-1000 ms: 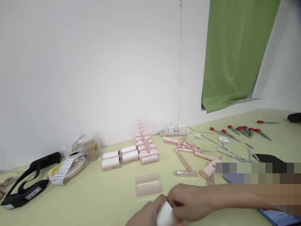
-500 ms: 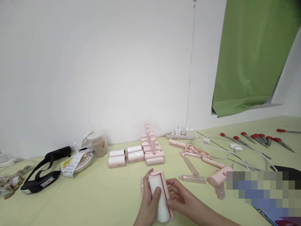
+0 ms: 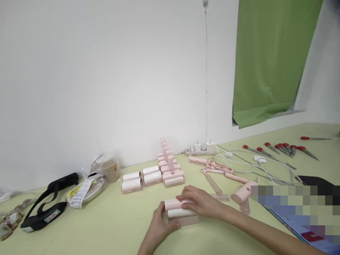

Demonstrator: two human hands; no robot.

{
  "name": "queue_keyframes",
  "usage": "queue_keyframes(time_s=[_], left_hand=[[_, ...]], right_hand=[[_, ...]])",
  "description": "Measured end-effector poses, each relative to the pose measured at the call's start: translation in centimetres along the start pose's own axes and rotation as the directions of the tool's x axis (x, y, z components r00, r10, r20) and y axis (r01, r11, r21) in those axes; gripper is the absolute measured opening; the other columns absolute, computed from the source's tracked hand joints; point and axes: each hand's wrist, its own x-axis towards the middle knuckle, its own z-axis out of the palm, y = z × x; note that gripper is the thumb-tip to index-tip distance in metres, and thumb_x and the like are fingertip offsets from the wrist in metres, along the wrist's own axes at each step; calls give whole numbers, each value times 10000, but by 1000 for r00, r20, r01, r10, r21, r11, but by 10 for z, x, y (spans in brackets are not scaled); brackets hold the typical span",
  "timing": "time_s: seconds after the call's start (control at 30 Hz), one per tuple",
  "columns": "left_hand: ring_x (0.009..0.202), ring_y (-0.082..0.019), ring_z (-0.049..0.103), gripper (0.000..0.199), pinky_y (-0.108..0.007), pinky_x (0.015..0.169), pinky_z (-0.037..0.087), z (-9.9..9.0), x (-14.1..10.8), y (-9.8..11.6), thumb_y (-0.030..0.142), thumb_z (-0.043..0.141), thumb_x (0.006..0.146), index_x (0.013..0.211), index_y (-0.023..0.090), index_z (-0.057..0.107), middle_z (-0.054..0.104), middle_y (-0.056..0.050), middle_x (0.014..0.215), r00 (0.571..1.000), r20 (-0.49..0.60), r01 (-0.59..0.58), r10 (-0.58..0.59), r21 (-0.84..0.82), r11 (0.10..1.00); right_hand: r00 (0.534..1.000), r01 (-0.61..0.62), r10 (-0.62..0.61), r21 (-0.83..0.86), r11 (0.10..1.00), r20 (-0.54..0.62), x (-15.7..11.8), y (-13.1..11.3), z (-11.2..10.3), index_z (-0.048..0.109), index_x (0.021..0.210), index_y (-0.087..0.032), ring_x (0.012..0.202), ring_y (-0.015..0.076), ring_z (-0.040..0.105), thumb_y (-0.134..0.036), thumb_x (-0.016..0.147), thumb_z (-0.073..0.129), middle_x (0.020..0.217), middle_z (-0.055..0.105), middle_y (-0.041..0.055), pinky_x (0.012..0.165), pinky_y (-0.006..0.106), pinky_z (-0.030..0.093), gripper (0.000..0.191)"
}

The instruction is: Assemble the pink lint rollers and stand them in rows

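A pink lint roller head with a white roll (image 3: pixel 182 212) lies sideways at the front of the table, over a translucent pink case (image 3: pixel 189 220). My left hand (image 3: pixel 160 226) grips its left end, thumb along the front low edge and a finger at the end. From above, my right hand (image 3: pixel 199 201) curls its fingers over the pink cover and white roll. Just beyond stand several finished-looking lint rollers (image 3: pixel 174 179) in a row, with upright handles. White rolls in pink trays (image 3: pixel 132 186) sit left of that row.
Loose pink handles (image 3: pixel 212 182) and a pink roller cover (image 3: pixel 243 192) lie to the right. A power strip (image 3: pixel 199 152) with cables stands by the wall. Several red-ended tools (image 3: pixel 284 148) lie far right. At left are a black strap (image 3: pixel 42 216), a wrapped bowl (image 3: pixel 91 189) and a cup (image 3: pixel 110 170).
The lint roller has turned from upright in my hands to sideways, low at the table. My right hand has moved from its side to on top. The view has shifted slightly right.
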Motion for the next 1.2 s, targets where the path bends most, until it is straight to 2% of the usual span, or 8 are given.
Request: queue_keyframes(time_s=[0.1,0.2,0.33,0.47,0.57,0.77,0.87,1.2], left_hand=[[873,-221,538,490,-289,769,416,0,0,2,288,712,545,976,162,514,608,-48,931,999,-20,37,-35,88,995],[897,-227,524,515,-288,786,401,-1,0,3,314,715,522,975,173,516,595,-44,940,996,-57,81,-73,141,987],[907,-217,522,480,-275,789,397,7,-3,6,330,668,577,996,181,488,576,-44,965,997,-16,78,-77,126,989],[963,-234,502,511,-284,817,383,17,-4,6,349,646,589,1043,192,473,556,-56,1032,996,-13,89,-88,133,987],[988,-239,484,517,-299,849,364,20,-3,4,331,632,600,1065,186,460,541,-69,1054,997,1,81,-82,184,980],[1031,-236,458,524,-305,883,335,16,-3,1,318,605,632,1109,192,428,522,-71,1098,996,25,77,-85,226,971],[1055,-238,442,539,-302,898,323,16,-3,1,314,610,628,1118,188,425,511,-75,1123,995,36,78,-88,228,971],[1059,-230,438,538,-292,904,318,17,-5,-3,308,619,622,1117,190,442,512,-66,1129,998,23,49,-55,218,975]], right_hand=[[999,-11,17,-115,993,51,-7,-4,8,614,969,-209,855,190,527,-292,790,509,865,586,50,720,281,401,223],[997,10,2,-165,986,76,-9,-1,3,574,1038,-245,889,181,521,-320,801,486,937,582,37,753,282,394,264],[970,-241,223,-280,929,-95,-15,29,-39,547,1073,-182,932,181,515,-236,836,356,1031,569,79,790,290,383,309],[940,-316,341,-353,880,9,-34,65,-90,660,791,-174,780,221,569,-150,650,532,833,645,72,686,292,408,192],[915,-362,402,-389,847,23,-45,81,-106,655,781,-179,725,199,577,-161,683,497,820,651,61,618,264,412,187],[861,-472,500,-504,723,-89,-28,100,-95,593,865,-146,764,162,562,-231,830,447,871,610,48,671,306,442,172],[844,-494,523,-546,677,-114,-12,111,-84,538,993,-149,840,154,553,-292,845,464,1000,561,53,733,349,459,219],[836,-520,515,-570,636,-188,56,141,-68,498,1075,-159,900,175,540,-281,846,467,1085,522,67,757,373,459,262]])
